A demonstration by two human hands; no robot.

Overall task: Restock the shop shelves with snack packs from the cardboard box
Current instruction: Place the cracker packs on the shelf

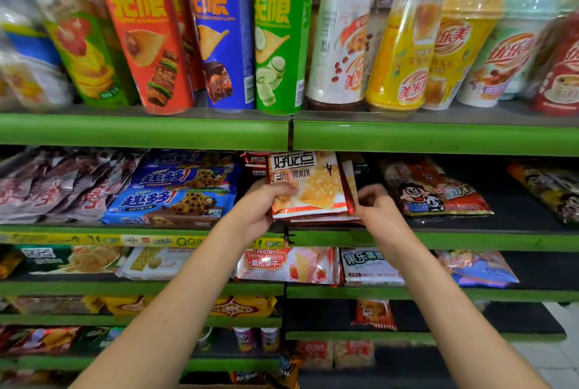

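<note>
Cracker pack [308, 184]: a flat foil pack, white and orange on the front with black Chinese lettering along the top, a picture of square golden crackers in the middle and red shiny edges. It is the front one of a small upright bunch, tilted slightly back.
Place: between the two hands, on the second shelf [438, 239] from the top, its lower edge at the green front lip.
Left hand [261, 210]: grips the bunch's lower left corner, thumb curled over the front face, fingers behind and hidden.
Right hand [377, 208]: fingers curled against the bunch's right edge; whether they pinch a pack or only touch it I cannot tell.
Behind the left hand: more dark red packs [255, 166] of the same kind, stacked further back.
Left of the left hand: blue chocolate-chip cookie packs [175, 197] in a stack, then maroon packs [56, 184].
Right of the right hand: a red pack with a cartoon face [435, 191], lying flat.
Above the hands: tall crisp tubes [225, 28] in red, blue and green, and wrapped drink cups [404, 50] to their right.
Below the hands: wafer packs [288, 264] with strawberries, and lower shelves with assorted snack bags.
</note>
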